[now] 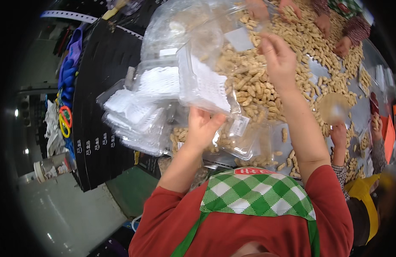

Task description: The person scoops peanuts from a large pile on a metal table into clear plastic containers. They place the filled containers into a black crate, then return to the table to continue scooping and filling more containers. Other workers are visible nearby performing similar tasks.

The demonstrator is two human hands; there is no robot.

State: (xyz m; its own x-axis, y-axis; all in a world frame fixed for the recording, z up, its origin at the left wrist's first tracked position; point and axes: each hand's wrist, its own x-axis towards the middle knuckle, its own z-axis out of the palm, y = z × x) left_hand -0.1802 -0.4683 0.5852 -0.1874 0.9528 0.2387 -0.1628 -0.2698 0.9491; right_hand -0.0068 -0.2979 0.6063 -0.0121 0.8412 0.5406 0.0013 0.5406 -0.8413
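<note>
My left hand grips the lower edge of a clear plastic clamshell tray lined with white foam netting. Over the heap of unshelled peanuts, my right hand is raised with its fingers curled. Clear plastic blurs close to those fingertips, and whether they pinch it I cannot tell. Left of my left hand, several similar lined trays are stacked. A filled clear pack with a printed label lies just right of that hand.
Clear plastic packaging is piled at the back. Black stacked crates stand at left, with a lidded clear jar beside them. Other people's hands work among peanuts at the far right, and another hand is nearer on the right.
</note>
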